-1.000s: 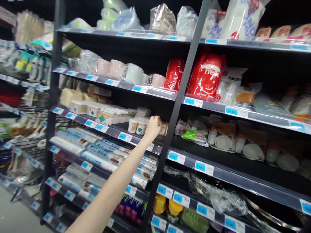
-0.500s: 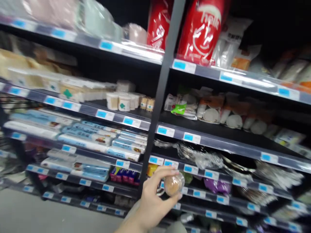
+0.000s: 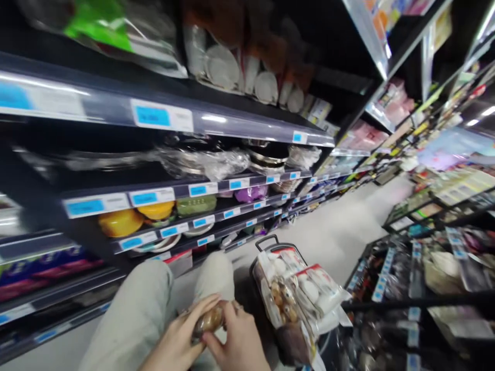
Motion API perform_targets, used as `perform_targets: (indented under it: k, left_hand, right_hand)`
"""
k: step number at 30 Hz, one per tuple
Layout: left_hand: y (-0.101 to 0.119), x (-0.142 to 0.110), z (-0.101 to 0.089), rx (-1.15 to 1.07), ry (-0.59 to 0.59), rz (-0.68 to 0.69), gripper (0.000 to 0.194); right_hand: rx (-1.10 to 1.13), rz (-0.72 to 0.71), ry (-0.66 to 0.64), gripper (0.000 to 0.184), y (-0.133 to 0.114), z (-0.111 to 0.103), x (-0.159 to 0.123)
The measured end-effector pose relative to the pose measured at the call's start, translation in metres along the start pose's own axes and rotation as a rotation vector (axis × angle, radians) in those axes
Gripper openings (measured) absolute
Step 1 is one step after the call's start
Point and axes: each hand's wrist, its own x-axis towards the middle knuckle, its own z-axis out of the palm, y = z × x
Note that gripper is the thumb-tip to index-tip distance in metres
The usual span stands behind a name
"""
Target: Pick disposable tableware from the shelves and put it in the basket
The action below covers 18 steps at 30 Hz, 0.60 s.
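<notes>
Low over my lap, my left hand (image 3: 181, 332) is curled around a small, shiny, clear container (image 3: 210, 322) with brown contents. The fingers and thumb of my right hand (image 3: 240, 332) press on its right side. Both hands are closed on it, and they cover much of its outline. Motion blur hides what exactly is inside. To the right of my hands stands a dark shopping basket (image 3: 296, 249) with its handle up. It is filled with plastic bags (image 3: 309, 291), some with red tops and one with round brown items.
Black shelves (image 3: 232, 121) with blue and white price tags run along the left. On them are wrapped pans (image 3: 266, 157), yellow bowls (image 3: 120, 222) and a green container (image 3: 196, 205). The pale aisle floor (image 3: 328, 232) stretches ahead. A display rack (image 3: 386, 268) stands at the right.
The view has turned down and right, bringing my lap and the basket into sight. My left hand has brought the container from before the shelf to my lap, where my right hand joins it.
</notes>
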Motion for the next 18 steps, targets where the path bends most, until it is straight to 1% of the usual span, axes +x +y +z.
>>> perform_targets:
  k: [2, 4, 7, 10, 12, 14, 16, 17, 18]
  left_hand:
    - [-0.019, -0.009, 0.014, -0.021, -0.092, -0.041, 0.068]
    - [-0.028, -0.017, 0.027, -0.055, -0.167, -0.081, 0.076]
    - [-0.029, -0.023, 0.040, -0.127, -0.233, -0.137, 0.084]
    - [-0.026, -0.016, 0.041, -0.175, -0.247, -0.153, 0.090]
    - [-0.029, -0.006, 0.032, -0.107, -0.223, -0.157, 0.087]
    - [-0.035, 0.004, 0.015, 0.020, -0.166, -0.188, 0.071]
    - [-0.045, 0.011, -0.007, 0.095, -0.089, -0.240, 0.056]
    - [-0.051, 0.013, -0.018, 0.116, -0.046, -0.271, 0.052]
    - [-0.058, 0.014, -0.030, 0.143, -0.008, -0.297, 0.049]
  right_hand:
    - [0.001, 0.051, -0.042, 0.038, 0.009, 0.009, -0.008]
    - [0.026, 0.076, -0.054, 0.039, 0.017, 0.015, -0.014]
    - [0.078, 0.078, -0.058, 0.033, 0.024, 0.014, -0.018]
    - [0.173, 0.056, -0.025, 0.024, 0.033, 0.001, -0.018]
    - [0.348, 0.066, 0.038, 0.025, 0.048, -0.012, -0.020]
    - [0.669, 0.093, 0.165, 0.031, 0.072, -0.027, -0.023]
    - [1.022, 0.135, 0.361, 0.038, 0.103, -0.044, -0.026]
    - [1.143, 0.159, 0.476, 0.042, 0.119, -0.053, -0.027]
    - [1.210, 0.181, 0.589, 0.044, 0.135, -0.062, -0.027]
